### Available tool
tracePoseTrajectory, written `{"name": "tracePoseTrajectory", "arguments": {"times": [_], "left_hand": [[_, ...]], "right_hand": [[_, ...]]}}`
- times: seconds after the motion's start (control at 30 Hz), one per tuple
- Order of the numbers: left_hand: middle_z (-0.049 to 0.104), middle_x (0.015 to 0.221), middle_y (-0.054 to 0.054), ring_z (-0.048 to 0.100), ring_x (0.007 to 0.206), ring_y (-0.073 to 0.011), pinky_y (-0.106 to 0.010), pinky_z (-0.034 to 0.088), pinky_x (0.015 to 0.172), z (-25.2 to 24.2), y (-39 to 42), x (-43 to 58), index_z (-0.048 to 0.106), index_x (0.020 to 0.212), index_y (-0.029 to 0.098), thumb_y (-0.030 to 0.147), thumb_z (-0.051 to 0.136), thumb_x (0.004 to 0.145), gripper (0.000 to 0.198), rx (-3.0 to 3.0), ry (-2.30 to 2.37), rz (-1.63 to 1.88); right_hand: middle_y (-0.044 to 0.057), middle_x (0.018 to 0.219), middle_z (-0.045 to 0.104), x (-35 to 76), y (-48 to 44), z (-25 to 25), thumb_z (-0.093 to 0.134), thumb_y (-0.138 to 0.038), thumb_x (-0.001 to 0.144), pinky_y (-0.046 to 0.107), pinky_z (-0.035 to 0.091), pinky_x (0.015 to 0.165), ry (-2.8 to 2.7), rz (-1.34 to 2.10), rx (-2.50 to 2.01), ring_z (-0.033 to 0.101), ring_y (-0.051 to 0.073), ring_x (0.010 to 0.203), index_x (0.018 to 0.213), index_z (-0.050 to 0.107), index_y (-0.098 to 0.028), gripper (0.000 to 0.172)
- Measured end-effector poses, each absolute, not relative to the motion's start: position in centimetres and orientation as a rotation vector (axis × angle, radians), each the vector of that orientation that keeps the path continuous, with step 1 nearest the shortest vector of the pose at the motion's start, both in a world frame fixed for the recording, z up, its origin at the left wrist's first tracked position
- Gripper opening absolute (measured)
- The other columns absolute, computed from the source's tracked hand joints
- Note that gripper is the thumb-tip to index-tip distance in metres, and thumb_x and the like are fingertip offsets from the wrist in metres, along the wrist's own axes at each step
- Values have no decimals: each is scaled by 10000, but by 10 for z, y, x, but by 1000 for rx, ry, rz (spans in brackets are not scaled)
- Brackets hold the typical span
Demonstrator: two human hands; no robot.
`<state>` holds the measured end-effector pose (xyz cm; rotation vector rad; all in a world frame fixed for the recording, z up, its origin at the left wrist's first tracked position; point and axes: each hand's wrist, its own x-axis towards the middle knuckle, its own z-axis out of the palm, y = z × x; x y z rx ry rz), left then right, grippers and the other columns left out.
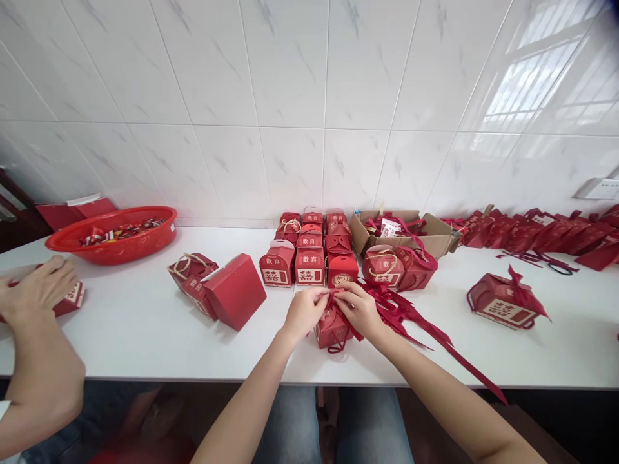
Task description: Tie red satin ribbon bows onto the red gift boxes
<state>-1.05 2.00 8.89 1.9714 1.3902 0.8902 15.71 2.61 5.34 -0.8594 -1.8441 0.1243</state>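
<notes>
A small red box stands near the table's front edge, below both hands. My left hand pinches a red ribbon over the top of this box, fingers pressed together. Close beside it, my right hand pinches the same ribbon from the other side. The fingertips of both hands almost meet, and the ribbon's shape between them is mostly hidden. Loose red ribbons lie to the right of the box and trail over the front edge. Rows of red boxes stand just behind my hands.
A red basin of wrapped sweets stands at the back left. Red boxes lean together left of centre. A cardboard carton holds ribbons. One box with a bow sits at the right. Another person's hand holds a box at the far left.
</notes>
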Motion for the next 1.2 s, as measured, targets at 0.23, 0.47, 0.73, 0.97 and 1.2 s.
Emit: {"name": "tracePoseTrajectory", "arguments": {"times": [0.23,0.47,0.73,0.97,1.2], "left_hand": [[713,716,-28,647,652,-183,-277,422,605,86,12,-9,684,946,219,303,462,872,248,2074,1602,981],[693,783,-58,618,799,-237,-346,405,728,80,10,-10,662,863,204,229,452,871,211,2242,1710,1042],[660,792,-35,599,792,-204,-341,377,740,72,9,-13,617,793,194,178,493,850,138,2407,1800,1167],[631,700,-11,596,737,-188,-336,338,726,69,6,-15,581,726,193,154,519,805,107,2345,1913,1207],[602,638,-9,587,690,-187,-349,308,711,71,9,-14,562,669,187,165,507,790,135,2349,2003,1188]], "right_hand": [[88,917,698,154,19,57,611,-211,839,312,589,711,-1685,183,-838,686,186,799,837,733,-205,122],[75,835,697,158,9,56,628,-177,818,312,570,700,-1579,156,-887,678,184,774,797,727,-199,104],[77,849,664,170,-4,46,587,-171,843,326,524,724,-1521,264,-952,643,184,800,749,617,-188,100],[60,843,638,176,-12,34,542,-165,862,313,502,708,-1541,294,-972,624,179,795,734,537,-199,132],[58,864,627,176,-14,31,520,-143,873,311,503,728,-1553,252,-983,615,172,821,738,511,-207,150]]}}
